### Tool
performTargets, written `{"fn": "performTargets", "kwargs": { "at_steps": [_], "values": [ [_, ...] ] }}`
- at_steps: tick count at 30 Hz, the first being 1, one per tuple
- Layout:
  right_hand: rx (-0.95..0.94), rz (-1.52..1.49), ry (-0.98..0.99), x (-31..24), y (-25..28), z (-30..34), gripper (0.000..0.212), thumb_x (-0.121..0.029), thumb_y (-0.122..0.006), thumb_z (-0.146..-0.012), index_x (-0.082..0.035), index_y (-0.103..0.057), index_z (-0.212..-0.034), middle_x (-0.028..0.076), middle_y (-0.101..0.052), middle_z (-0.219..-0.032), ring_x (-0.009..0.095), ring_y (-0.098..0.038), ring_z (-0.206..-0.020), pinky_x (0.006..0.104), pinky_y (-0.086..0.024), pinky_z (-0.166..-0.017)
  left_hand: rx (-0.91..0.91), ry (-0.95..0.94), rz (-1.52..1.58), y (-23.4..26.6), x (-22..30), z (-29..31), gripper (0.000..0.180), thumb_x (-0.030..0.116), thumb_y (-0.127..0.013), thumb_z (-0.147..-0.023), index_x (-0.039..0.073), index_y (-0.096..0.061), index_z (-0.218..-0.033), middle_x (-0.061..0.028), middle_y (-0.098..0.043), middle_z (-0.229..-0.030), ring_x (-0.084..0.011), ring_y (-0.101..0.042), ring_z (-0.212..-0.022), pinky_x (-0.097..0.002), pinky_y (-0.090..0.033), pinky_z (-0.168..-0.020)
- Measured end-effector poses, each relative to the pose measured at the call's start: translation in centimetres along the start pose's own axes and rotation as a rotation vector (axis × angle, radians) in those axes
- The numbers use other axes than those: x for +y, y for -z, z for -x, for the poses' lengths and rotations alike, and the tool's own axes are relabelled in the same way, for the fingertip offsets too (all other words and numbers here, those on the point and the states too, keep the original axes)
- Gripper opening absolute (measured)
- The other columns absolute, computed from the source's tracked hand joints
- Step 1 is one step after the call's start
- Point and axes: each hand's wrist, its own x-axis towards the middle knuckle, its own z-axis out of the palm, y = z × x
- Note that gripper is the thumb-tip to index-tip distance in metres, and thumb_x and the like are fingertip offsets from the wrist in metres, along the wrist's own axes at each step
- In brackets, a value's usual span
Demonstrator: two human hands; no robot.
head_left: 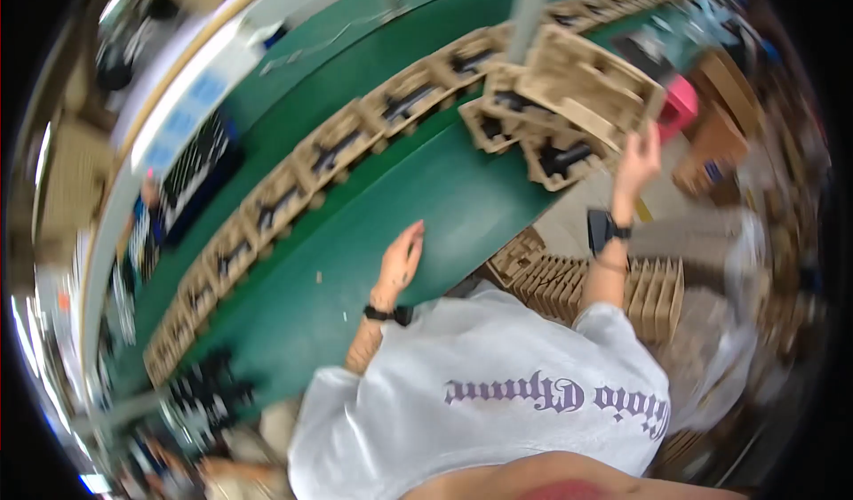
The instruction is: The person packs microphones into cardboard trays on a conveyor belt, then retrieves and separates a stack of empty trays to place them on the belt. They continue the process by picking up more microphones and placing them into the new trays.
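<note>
My left hand (402,258) hovers over the near part of the green table, its fingers stretched out with nothing in them. At the right, my right hand (638,160) grips the lower right corner of a large tan moulded-pulp tray (586,69), which is tilted with its hollows showing. Just below that tray are smaller pulp trays (533,149) holding black parts. One dark, tube-like part (566,157) lies in the nearest of them. My fingertips on the tray's corner are slightly blurred.
A curved row of pulp trays (333,149) with black parts runs along the green table (355,224). Upright stacked pulp trays (613,291) stand beside me at the right. A grey post (531,11) rises near the tilted tray. Beyond it are a pink object (680,107) and cardboard boxes (724,91).
</note>
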Motion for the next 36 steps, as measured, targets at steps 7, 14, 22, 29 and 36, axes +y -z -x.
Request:
{"fn": "performTargets", "kwargs": {
  "at_steps": [7, 14, 22, 29, 36],
  "values": [
    [-0.718, -0.509, -0.245, -11.2, -2.4, 15.8, 0.036, 0.001, -0.049, -0.085, 0.005, -0.053, -0.12, 0.012, -0.059, -0.115, 0.016, -0.057, -0.098, 0.0274, -0.044, -0.086, 0.332, 0.328, 0.489, 7.2, 5.9, 5.0, 0.043, 0.031, -0.036, -0.097, 0.004, -0.043, -0.13, -0.0116, -0.054, -0.12, -0.0196, -0.061, -0.093, -0.0318, -0.048, -0.081],
    [-1.599, -0.753, -0.407, -11.9, -6.6, 37.5, 0.05, -0.001, -0.05, -0.083, 0.001, -0.038, -0.132, 0.016, -0.056, -0.111, 0.021, -0.059, -0.089, 0.0303, -0.046, -0.08, 1.016, 0.736, 0.832, 9.2, 2.2, 17.0, 0.068, 0.047, -0.04, -0.093, 0.003, -0.022, -0.142, -0.0102, -0.033, -0.141, -0.0267, -0.055, -0.108, -0.0362, -0.044, -0.093],
    [-2.103, -0.612, -0.505, -27.3, -7.5, 42.9, 0.059, -0.01, -0.049, -0.09, -0.004, -0.02, -0.141, 0.015, -0.041, -0.132, 0.028, -0.054, -0.109, 0.039, -0.055, -0.079, 1.505, 0.84, -0.682, 25.1, -10.1, 35.3, 0.069, 0.027, -0.063, -0.078, 0.0, -0.033, -0.133, -0.0268, -0.035, -0.135, -0.0382, -0.041, -0.119, -0.0466, -0.037, -0.096],
    [-2.005, -0.569, -0.152, -31.8, -6.2, 49.7, 0.059, -0.013, -0.057, -0.086, -0.001, -0.03, -0.137, 0.017, -0.044, -0.131, 0.028, -0.051, -0.112, 0.0365, -0.044, -0.089, 1.2, 1.193, -0.585, 37.1, -13.3, 46.4, 0.047, 0.027, -0.07, -0.074, 0.022, -0.044, -0.114, -0.0227, -0.043, -0.115, -0.0405, -0.055, -0.094, -0.0473, -0.047, -0.078],
    [-2.218, -0.892, -0.034, -43.1, -3.0, 45.8, 0.049, 0.0, -0.059, -0.081, 0.002, -0.045, -0.128, 0.015, -0.052, -0.123, 0.022, -0.049, -0.115, 0.0322, -0.037, -0.098, 1.747, 0.234, 1.113, 30.4, -10.5, 49.0, 0.036, 0.044, -0.05, -0.09, 0.011, -0.052, -0.105, -0.0064, -0.059, -0.094, -0.0182, -0.062, -0.076, -0.0262, -0.05, -0.058]
  ]
}}
